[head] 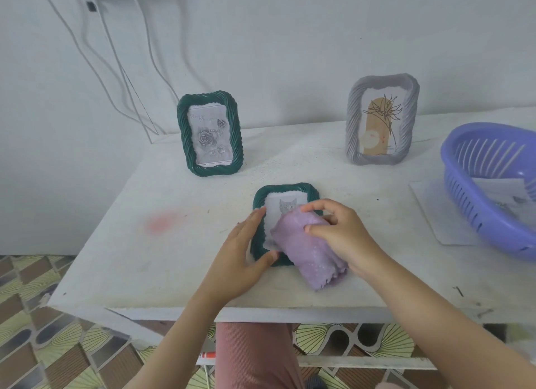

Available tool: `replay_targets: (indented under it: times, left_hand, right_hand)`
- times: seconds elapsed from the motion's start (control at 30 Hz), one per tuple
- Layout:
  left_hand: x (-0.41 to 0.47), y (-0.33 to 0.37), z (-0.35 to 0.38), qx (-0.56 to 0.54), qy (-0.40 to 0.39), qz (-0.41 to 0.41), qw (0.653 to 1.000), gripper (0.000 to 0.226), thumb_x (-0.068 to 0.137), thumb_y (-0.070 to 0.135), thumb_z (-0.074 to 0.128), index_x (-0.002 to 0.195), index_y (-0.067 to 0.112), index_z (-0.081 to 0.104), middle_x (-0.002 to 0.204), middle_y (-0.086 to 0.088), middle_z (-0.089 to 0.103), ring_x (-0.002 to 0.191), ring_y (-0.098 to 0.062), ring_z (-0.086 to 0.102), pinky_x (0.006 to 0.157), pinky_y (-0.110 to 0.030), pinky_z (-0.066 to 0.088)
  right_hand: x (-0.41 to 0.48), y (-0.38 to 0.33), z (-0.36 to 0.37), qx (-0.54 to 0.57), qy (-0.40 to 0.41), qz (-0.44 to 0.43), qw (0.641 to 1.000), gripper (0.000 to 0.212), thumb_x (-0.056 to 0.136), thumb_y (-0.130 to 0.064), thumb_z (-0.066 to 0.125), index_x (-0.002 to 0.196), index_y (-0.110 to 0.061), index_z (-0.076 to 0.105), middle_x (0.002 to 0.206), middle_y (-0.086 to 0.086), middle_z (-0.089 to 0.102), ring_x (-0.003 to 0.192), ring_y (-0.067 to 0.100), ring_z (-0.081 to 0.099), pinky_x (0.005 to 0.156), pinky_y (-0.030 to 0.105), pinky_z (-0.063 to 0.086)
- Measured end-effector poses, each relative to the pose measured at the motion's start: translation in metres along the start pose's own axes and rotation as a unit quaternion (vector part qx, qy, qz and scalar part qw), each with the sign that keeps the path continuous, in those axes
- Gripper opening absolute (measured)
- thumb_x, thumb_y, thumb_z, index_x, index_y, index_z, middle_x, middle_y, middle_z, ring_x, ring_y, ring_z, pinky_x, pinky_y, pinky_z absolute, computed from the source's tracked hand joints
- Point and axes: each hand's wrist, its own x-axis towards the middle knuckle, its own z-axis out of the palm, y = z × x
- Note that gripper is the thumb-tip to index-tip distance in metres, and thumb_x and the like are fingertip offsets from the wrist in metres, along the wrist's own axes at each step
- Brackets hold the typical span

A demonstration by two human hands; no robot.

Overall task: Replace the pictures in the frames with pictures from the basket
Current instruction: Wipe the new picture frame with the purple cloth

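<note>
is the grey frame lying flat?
No, the grey frame stands upright at the back; only the green cat frame lies flat.

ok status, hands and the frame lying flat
Left hand braces the flat green frame, cat picture inside. Right hand grips purple cloth on its face. Basket with pictures at right, unobstructed.

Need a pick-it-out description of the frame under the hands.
On the white table, near its front edge, a dark green rope-rimmed picture frame lies flat. Unlike the two upright frames behind, it shows a grey cat, partly covered by a lilac cloth.
</note>
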Motion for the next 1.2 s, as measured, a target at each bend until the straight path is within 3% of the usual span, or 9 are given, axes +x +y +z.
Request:
replay_targets:
  times: [0.13,0.33,0.43,0.6,0.67,0.77,1.0,1.1,1.2]
  left_hand:
    - [-0.002,0.026,0.004,-0.235,0.087,-0.067,0.966,0.047,0.086,0.023,0.062,0.125,0.04,0.04,0.124,0.009,0.056,0.101,0.002,0.061,0.08,-0.014,0.05]
    - [0.006,0.027,-0.013,-0.338,0.125,-0.131,0.924,0.034,0.077,0.004,0.07,0.103,0.022,0.057,0.105,-0.004,0.067,0.082,-0.013,0.068,0.068,-0.025,0.053]
    - [0.008,0.013,-0.031,-0.354,0.135,-0.167,0.91,0.026,0.065,0.009,0.063,0.089,0.02,0.067,0.089,0.002,0.072,0.08,-0.015,0.065,0.074,-0.032,0.052]
    - [0.006,-0.017,-0.069,-0.274,0.159,-0.226,0.921,0.03,0.068,0.006,0.06,0.089,0.024,0.07,0.094,-0.006,0.07,0.088,-0.02,0.062,0.076,-0.03,0.048]
    - [0.007,-0.031,-0.08,-0.21,0.187,-0.255,0.925,0.033,0.079,-0.003,0.054,0.093,0.022,0.069,0.097,-0.011,0.066,0.088,-0.021,0.058,0.073,-0.026,0.046]
    - [0.011,-0.052,-0.089,-0.111,0.189,-0.28,0.935,0.037,0.082,-0.005,0.048,0.103,0.017,0.068,0.093,-0.015,0.063,0.082,-0.024,0.055,0.068,-0.025,0.044]
    - [0.009,-0.057,-0.077,0.183,0.188,-0.217,0.94,0.048,0.076,-0.006,0.046,0.112,0.019,0.066,0.138,-0.011,0.048,0.129,-0.032,0.036,0.107,-0.037,0.03]
    - [0.007,-0.041,-0.055,0.159,0.179,-0.076,0.968,0.032,0.079,0.021,0.055,0.107,0.015,0.068,0.123,-0.012,0.06,0.12,-0.032,0.05,0.104,-0.04,0.035]
    - [0.001,-0.03,-0.024,0.184,0.042,-0.029,0.982,0.063,0.072,0.064,0.042,0.125,0.031,0.054,0.136,0.005,0.048,0.134,-0.017,0.034,0.113,-0.037,0.018]
  right_hand:
    - [-0.005,-0.011,0.008,0.163,0.011,0.008,0.987,0.025,0.083,-0.005,0.062,0.098,-0.025,0.065,0.093,0.011,0.069,0.085,0.016,0.062,0.074,0.028,0.048]
    - [-0.006,-0.015,0.027,0.231,-0.041,0.006,0.972,0.023,0.087,-0.007,0.059,0.102,-0.024,0.063,0.087,0.0,0.07,0.078,0.009,0.064,0.058,0.018,0.049]
    - [-0.004,-0.012,0.028,0.18,-0.067,-0.01,0.981,0.025,0.089,-0.007,0.055,0.105,-0.024,0.064,0.086,-0.003,0.068,0.081,0.011,0.065,0.067,0.022,0.054]
    - [0.003,0.007,0.018,-0.089,0.018,-0.111,0.99,0.028,0.089,-0.011,0.052,0.106,-0.032,0.06,0.094,-0.026,0.056,0.084,0.001,0.056,0.07,0.007,0.042]
    - [0.007,0.017,0.011,-0.182,0.054,-0.139,0.972,0.031,0.088,-0.013,0.053,0.113,-0.03,0.06,0.09,-0.024,0.055,0.077,0.007,0.053,0.071,0.016,0.042]
    - [0.011,0.028,0.005,-0.29,0.09,-0.15,0.941,0.039,0.086,-0.018,0.055,0.125,-0.023,0.055,0.112,-0.004,0.063,0.107,0.02,0.054,0.095,0.032,0.043]
    - [0.014,0.035,0.01,-0.328,0.063,-0.09,0.938,0.055,0.091,-0.019,0.048,0.143,-0.024,0.031,0.129,0.008,0.054,0.127,0.032,0.042,0.108,0.047,0.032]
    - [0.015,0.035,0.012,-0.302,0.08,-0.101,0.945,0.055,0.09,-0.015,0.05,0.141,-0.024,0.034,0.12,0.006,0.059,0.119,0.028,0.048,0.108,0.047,0.033]
    - [0.015,0.032,0.012,-0.251,0.087,-0.093,0.96,0.055,0.087,-0.01,0.052,0.138,-0.024,0.038,0.096,0.003,0.063,0.093,0.021,0.054,0.106,0.046,0.036]
